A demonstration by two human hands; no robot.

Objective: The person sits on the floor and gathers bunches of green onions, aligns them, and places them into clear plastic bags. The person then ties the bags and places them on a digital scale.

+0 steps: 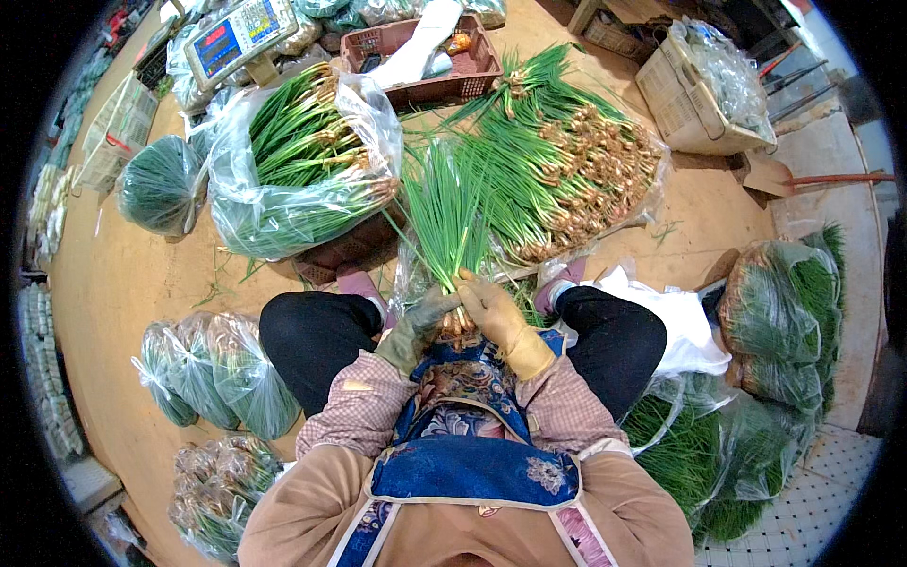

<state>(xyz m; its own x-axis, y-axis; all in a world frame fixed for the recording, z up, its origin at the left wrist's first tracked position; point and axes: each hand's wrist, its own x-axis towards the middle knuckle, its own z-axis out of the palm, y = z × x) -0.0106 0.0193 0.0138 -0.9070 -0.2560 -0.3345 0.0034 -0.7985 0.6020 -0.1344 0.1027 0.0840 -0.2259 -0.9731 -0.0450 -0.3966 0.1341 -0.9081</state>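
Note:
Between my knees I hold a bunch of green onions, its green leaves pointing away from me and its roots toward my apron. My left hand, in a dark grey-green glove, grips the pale stems from the left. From the right, my right hand, in a yellowish rubber glove, closes around the same stems, thumb on top. Just beyond lies a large heap of green onions with brown, soiled roots facing right. At the left, a clear plastic bag stands full of green onions on a brown crate.
A digital scale stands at the far left, near a reddish-brown crate. Tied bags of green onions lie left of my knee; more bagged greens line the right. A beige crate and a shovel are at the far right.

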